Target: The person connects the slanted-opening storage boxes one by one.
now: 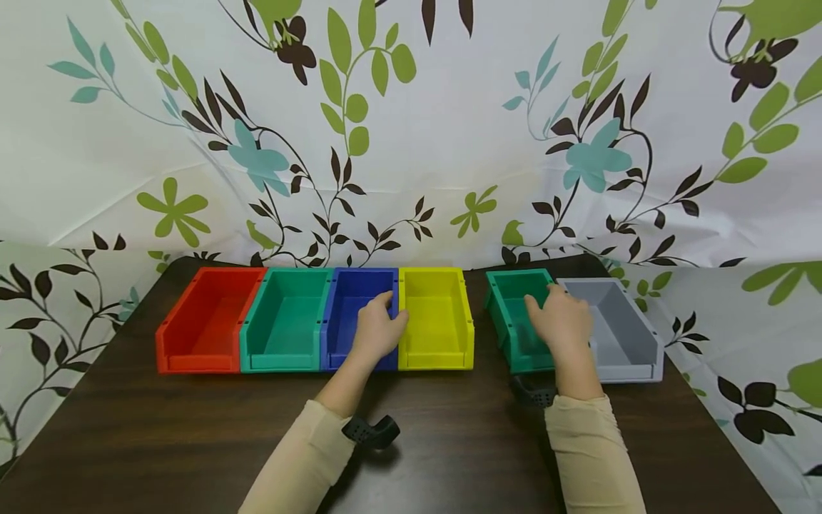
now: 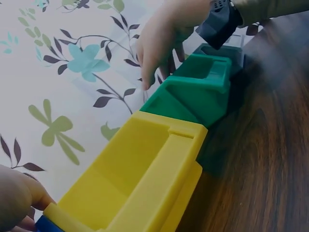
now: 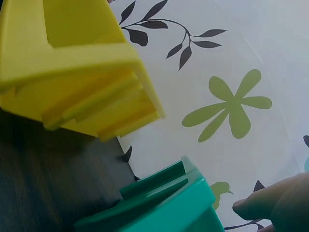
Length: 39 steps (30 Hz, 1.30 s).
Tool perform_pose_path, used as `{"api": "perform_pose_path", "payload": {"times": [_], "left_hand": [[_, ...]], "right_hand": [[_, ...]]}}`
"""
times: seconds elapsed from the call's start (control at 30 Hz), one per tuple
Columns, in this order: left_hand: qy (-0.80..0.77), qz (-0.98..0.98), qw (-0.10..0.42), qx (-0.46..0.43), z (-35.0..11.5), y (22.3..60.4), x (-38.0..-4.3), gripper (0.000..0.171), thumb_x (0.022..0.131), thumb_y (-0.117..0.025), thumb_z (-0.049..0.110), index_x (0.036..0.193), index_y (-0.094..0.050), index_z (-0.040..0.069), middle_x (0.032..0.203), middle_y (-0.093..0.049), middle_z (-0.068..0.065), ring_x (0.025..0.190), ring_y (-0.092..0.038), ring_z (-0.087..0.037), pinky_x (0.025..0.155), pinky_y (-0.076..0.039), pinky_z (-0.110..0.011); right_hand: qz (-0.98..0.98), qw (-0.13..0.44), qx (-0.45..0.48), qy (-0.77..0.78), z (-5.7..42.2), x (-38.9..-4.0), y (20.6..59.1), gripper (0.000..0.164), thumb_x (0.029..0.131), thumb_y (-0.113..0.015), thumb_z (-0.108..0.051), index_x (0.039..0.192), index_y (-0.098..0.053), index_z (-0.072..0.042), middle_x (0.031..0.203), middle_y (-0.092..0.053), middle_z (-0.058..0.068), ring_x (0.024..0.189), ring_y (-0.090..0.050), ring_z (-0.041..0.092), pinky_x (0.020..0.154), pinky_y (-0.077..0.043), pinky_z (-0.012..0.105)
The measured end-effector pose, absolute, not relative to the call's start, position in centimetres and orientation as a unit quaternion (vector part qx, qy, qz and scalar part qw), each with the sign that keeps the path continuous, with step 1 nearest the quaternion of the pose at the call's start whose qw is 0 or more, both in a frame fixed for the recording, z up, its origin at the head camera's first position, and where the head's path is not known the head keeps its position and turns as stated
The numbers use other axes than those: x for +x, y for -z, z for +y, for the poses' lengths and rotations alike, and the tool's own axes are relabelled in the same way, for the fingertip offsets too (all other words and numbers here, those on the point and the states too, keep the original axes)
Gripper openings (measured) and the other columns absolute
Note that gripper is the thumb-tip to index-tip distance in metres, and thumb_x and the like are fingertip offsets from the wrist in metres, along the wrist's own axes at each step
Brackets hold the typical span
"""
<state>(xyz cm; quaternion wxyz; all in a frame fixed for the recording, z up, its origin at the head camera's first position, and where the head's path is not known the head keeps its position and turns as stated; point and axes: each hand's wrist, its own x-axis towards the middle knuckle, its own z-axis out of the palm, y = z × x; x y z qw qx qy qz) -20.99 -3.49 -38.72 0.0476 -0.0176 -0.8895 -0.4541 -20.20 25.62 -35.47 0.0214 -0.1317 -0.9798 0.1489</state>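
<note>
In the head view my left hand (image 1: 377, 330) is over the blue bin (image 1: 349, 321), its thumb reaching across the wall beside the yellow bin (image 1: 437, 314). The left wrist view shows one digit close to the yellow bin's rim; contact is unclear and the other fingertips are partly hidden. Farther right, my right hand (image 1: 565, 318) hovers over the separate green bin (image 1: 507, 321) and the grey bin (image 1: 629, 328), thumb and fingers spread apart. Its fingers hang down above the green bin in the left wrist view. I see nothing held in it.
A red bin (image 1: 208, 321) and another green bin (image 1: 285, 321) stand left of the blue one, side by side. A gap separates the yellow bin from the right pair. All sit on a dark wooden table (image 1: 160, 442) before a patterned curtain (image 1: 449, 143).
</note>
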Motion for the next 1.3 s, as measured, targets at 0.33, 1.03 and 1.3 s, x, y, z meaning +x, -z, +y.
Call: {"api": "perform_pose_path", "payload": {"times": [0.33, 1.03, 1.3], "left_hand": [[0.451, -0.888, 0.084, 0.007, -6.3, 39.2, -20.4, 0.046, 0.087, -0.06, 0.019, 0.126, -0.057, -0.006, 0.121, -0.062, -0.024, 0.106, -0.063, -0.035, 0.089, -0.052, -0.048], [0.462, -0.886, 0.045, 0.011, -8.6, 39.2, -20.7, 0.051, 0.089, -0.061, 0.028, 0.128, -0.056, -0.004, 0.121, -0.063, -0.023, 0.111, -0.061, -0.033, 0.091, -0.051, -0.046], [0.456, -0.889, 0.04, 0.003, -8.8, 39.2, -20.8, 0.053, 0.089, -0.061, 0.03, 0.129, -0.055, -0.004, 0.123, -0.062, -0.023, 0.114, -0.06, -0.033, 0.095, -0.049, -0.047]], "right_hand": [[-0.969, 0.056, -0.052, -0.234, 24.2, -20.7, 36.0, 0.054, 0.097, -0.047, -0.029, 0.133, -0.045, 0.011, 0.129, -0.052, 0.032, 0.119, -0.048, 0.049, 0.1, -0.038, 0.059], [-0.944, 0.003, -0.032, -0.328, 25.2, -21.9, 37.4, 0.041, 0.094, -0.052, -0.019, 0.12, -0.058, 0.012, 0.08, -0.067, 0.018, 0.074, -0.059, 0.023, 0.062, -0.048, 0.031], [-0.931, 0.035, -0.038, -0.36, 24.6, -21.4, 36.5, 0.041, 0.094, -0.052, -0.02, 0.12, -0.059, 0.011, 0.101, -0.07, 0.022, 0.08, -0.06, 0.022, 0.066, -0.048, 0.027]]}}
